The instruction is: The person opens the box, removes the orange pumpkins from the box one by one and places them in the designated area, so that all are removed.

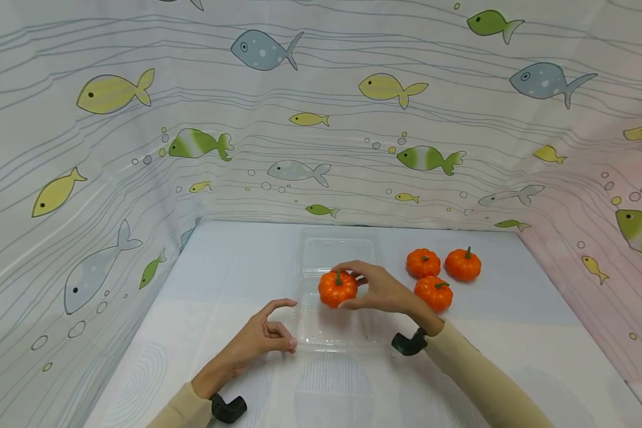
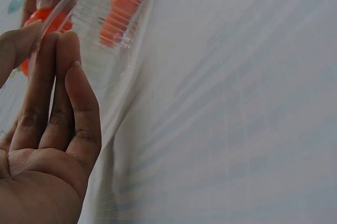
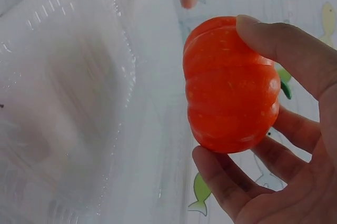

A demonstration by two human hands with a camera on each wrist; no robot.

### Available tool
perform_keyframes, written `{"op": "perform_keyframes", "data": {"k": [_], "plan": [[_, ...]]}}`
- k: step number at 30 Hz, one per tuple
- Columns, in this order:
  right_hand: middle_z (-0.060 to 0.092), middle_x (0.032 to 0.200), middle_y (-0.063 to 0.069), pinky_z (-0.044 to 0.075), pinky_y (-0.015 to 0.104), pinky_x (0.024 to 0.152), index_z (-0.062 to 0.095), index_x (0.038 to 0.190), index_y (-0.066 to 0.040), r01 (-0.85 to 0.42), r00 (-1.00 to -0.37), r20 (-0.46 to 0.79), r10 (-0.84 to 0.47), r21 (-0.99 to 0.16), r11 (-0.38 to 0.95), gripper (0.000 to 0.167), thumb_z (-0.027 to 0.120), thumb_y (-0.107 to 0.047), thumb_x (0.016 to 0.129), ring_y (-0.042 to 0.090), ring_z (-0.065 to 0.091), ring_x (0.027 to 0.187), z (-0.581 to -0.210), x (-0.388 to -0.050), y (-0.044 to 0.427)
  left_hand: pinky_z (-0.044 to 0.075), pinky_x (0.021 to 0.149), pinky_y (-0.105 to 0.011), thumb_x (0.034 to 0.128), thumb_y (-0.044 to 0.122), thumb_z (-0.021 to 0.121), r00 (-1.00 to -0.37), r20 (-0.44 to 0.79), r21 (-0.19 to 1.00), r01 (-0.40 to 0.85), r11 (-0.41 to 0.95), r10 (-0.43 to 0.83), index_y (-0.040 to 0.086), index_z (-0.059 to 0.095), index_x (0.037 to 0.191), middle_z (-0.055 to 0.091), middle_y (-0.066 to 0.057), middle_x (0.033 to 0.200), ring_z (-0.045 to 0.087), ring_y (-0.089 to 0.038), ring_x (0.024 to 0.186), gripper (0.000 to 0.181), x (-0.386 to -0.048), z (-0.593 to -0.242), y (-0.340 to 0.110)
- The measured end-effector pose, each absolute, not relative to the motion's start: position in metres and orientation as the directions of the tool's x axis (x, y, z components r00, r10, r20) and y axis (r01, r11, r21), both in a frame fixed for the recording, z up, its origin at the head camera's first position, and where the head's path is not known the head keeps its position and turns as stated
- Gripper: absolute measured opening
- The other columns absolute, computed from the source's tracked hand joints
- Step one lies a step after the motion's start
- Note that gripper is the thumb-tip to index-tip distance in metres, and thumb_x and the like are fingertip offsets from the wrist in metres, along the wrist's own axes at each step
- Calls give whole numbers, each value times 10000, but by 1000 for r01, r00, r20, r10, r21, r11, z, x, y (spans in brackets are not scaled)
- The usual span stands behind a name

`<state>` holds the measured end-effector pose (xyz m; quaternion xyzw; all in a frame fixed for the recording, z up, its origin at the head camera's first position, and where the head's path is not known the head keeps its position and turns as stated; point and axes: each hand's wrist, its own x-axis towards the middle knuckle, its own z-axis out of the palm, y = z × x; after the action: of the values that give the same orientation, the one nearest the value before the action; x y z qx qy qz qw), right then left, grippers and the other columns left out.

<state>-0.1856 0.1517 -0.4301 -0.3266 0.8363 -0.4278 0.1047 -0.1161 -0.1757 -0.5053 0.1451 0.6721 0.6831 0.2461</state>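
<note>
My right hand (image 1: 380,288) grips a small orange toy pumpkin (image 1: 337,289) with a green stem, thumb on one side and fingertips on the other. The pumpkin is held over the near half of an open, clear plastic clamshell container (image 1: 321,343). In the right wrist view the pumpkin (image 3: 231,84) is on its side and apart from the container (image 3: 68,108). At the container's left edge, my left hand (image 1: 254,339) holds the rim between thumb and fingers. The left wrist view shows its fingers (image 2: 39,108) along the clear rim.
Several things lie near: three more orange pumpkins (image 1: 434,293) stand together right of the container. The container's lid half (image 1: 338,255) lies flat toward the back. A fish-patterned curtain (image 1: 321,148) encloses the back and sides of the pale table (image 1: 219,267).
</note>
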Motion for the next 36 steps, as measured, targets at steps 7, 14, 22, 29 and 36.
{"op": "perform_keyframes", "data": {"k": [7, 14, 22, 29, 36], "plan": [[576, 1430, -14, 520, 429, 996, 573, 1437, -180, -466, -781, 123, -612, -768, 440, 678, 878, -279, 840, 218, 574, 1209, -430, -182, 160, 571, 852, -422, 885, 79, 817, -835, -134, 989, -143, 25, 534, 163, 311, 1579, 737, -150, 924, 732, -346, 899, 863, -116, -505, -176], [590, 1400, -42, 512, 442, 996, 580, 1428, -191, -462, -792, 145, -592, -777, 428, 662, 873, -302, 845, 197, 566, 1200, -430, -178, 169, 571, 851, -422, 886, 81, 817, -836, -135, 989, -144, 26, 532, 187, 315, 1575, 740, -147, 931, 733, -347, 903, 859, -116, -504, -176], [593, 1393, -47, 525, 423, 986, 582, 1420, -206, -458, -807, 165, -567, -781, 424, 676, 889, -328, 829, 191, 571, 1204, -430, -175, 182, 577, 839, -415, 883, 78, 819, -835, -128, 991, -135, 25, 536, 171, 307, 1578, 744, -137, 927, 739, -336, 895, 868, -117, -506, -176], [594, 1408, -12, 526, 455, 986, 586, 1422, -180, -459, -824, 185, -535, -771, 442, 691, 896, -324, 822, 217, 573, 1223, -429, -174, 192, 576, 841, -408, 891, 84, 811, -829, -116, 992, -125, 21, 548, 141, 275, 1592, 746, -119, 928, 739, -324, 899, 884, -116, -506, -177], [574, 1439, -24, 513, 458, 1003, 582, 1429, -207, -413, -856, 160, -492, -784, 463, 699, 892, -362, 822, 213, 565, 1226, -426, -170, 205, 577, 840, -411, 897, 85, 807, -832, -116, 992, -122, 25, 542, 151, 282, 1592, 743, -136, 943, 737, -331, 903, 873, -116, -505, -177]]}}
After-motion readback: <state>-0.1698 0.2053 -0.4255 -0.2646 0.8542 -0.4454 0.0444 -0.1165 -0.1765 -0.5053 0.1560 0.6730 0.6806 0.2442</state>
